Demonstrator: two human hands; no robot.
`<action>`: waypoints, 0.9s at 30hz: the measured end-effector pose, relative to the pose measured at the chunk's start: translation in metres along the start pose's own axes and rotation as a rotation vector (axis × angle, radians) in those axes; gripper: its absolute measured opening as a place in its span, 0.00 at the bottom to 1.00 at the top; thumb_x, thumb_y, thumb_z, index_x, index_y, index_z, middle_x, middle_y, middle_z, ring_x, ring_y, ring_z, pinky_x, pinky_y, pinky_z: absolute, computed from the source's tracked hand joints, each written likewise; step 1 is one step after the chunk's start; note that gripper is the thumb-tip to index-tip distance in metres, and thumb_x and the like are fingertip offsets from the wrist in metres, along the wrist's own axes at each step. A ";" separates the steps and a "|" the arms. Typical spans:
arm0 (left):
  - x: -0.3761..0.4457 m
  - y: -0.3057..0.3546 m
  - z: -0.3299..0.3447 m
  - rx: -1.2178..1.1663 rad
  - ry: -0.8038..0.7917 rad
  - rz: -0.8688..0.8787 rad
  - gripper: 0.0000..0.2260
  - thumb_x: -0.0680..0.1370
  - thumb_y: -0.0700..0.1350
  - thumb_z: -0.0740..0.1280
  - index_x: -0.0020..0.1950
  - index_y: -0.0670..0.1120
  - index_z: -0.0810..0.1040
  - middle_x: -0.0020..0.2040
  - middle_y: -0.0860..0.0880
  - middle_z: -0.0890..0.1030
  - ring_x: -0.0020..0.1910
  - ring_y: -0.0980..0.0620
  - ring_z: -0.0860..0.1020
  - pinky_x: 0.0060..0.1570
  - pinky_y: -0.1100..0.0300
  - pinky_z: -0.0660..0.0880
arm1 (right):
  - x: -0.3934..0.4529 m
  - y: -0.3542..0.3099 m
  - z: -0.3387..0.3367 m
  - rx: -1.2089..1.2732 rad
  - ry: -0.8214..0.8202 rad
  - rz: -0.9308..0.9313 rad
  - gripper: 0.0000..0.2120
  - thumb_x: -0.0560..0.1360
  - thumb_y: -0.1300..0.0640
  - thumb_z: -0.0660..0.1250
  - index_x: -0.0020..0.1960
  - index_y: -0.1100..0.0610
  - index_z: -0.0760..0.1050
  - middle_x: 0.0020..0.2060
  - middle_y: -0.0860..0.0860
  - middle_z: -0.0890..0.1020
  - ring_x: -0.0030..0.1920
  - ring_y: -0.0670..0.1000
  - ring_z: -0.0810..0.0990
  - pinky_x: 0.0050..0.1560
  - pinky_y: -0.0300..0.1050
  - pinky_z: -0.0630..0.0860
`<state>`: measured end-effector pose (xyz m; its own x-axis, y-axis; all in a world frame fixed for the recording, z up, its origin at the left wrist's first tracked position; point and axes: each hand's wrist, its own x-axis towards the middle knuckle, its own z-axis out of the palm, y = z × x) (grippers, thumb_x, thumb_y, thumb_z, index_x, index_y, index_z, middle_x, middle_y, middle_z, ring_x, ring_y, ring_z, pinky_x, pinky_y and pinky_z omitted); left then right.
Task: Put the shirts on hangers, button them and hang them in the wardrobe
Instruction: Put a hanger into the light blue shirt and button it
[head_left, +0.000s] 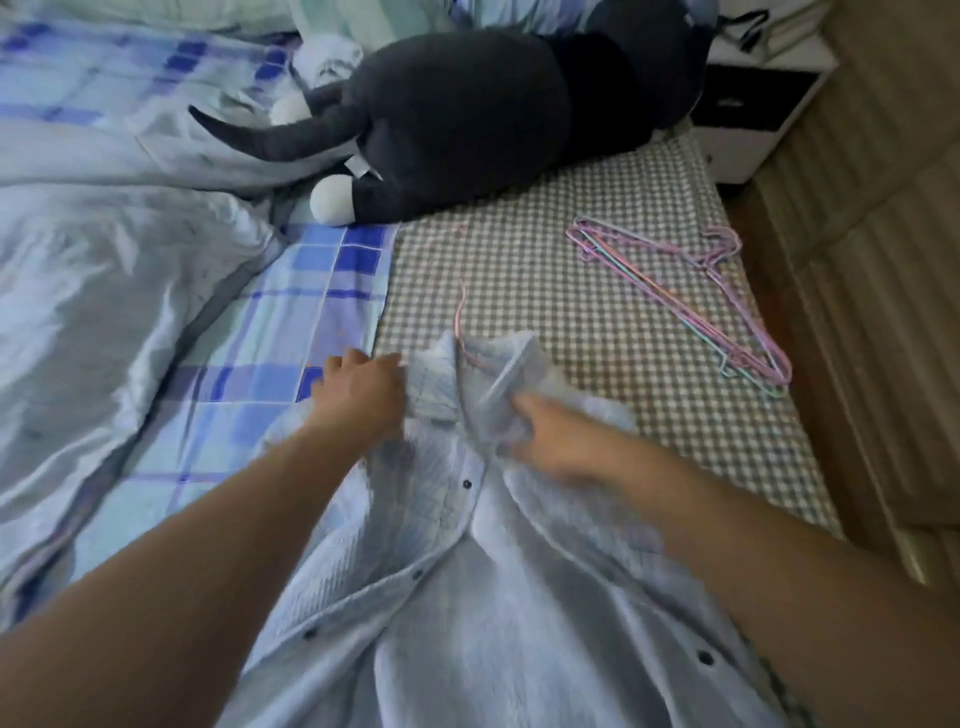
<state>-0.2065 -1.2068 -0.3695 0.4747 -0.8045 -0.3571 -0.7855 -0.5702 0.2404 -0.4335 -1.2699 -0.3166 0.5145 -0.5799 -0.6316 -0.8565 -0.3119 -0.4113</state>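
item: pale blue shirt (467, 597), front up on the bed (597, 291), placket open, dark buttons undone; pink hanger (460, 322) inside, hook poking out of the neck. left hand (358, 389) grips the left collar. right hand (561, 441), blurred, appears to pinch the right collar; exact hold cannot be told. advice: seat both shoulders squarely on the hanger, draw the collar halves together, then fasten the top button first. spare hangers (691, 301) lie well apart, right. dark plush toy (467, 119) beyond.
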 end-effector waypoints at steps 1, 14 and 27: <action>-0.002 -0.004 0.018 -0.027 -0.090 -0.025 0.16 0.82 0.48 0.60 0.69 0.51 0.75 0.68 0.40 0.75 0.66 0.37 0.72 0.66 0.47 0.70 | 0.004 0.002 0.020 -0.052 -0.171 0.047 0.26 0.83 0.49 0.62 0.77 0.55 0.62 0.73 0.57 0.70 0.69 0.59 0.72 0.65 0.49 0.70; -0.115 -0.038 0.089 0.083 -0.186 0.067 0.22 0.82 0.58 0.59 0.76 0.58 0.66 0.80 0.47 0.58 0.80 0.43 0.53 0.76 0.47 0.55 | 0.041 0.037 0.094 -0.180 0.392 -0.022 0.34 0.79 0.44 0.65 0.77 0.57 0.58 0.69 0.56 0.64 0.68 0.57 0.66 0.62 0.49 0.73; 0.015 0.008 0.056 -0.086 -0.074 0.097 0.31 0.80 0.64 0.58 0.80 0.52 0.59 0.74 0.44 0.71 0.72 0.41 0.69 0.72 0.43 0.63 | 0.036 0.049 0.102 0.077 0.521 -0.073 0.07 0.81 0.61 0.63 0.50 0.56 0.80 0.48 0.48 0.80 0.50 0.50 0.76 0.48 0.44 0.73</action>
<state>-0.2282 -1.2142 -0.4235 0.3649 -0.8441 -0.3928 -0.7879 -0.5047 0.3527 -0.4531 -1.2292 -0.4266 0.4667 -0.8620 -0.1978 -0.8037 -0.3201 -0.5016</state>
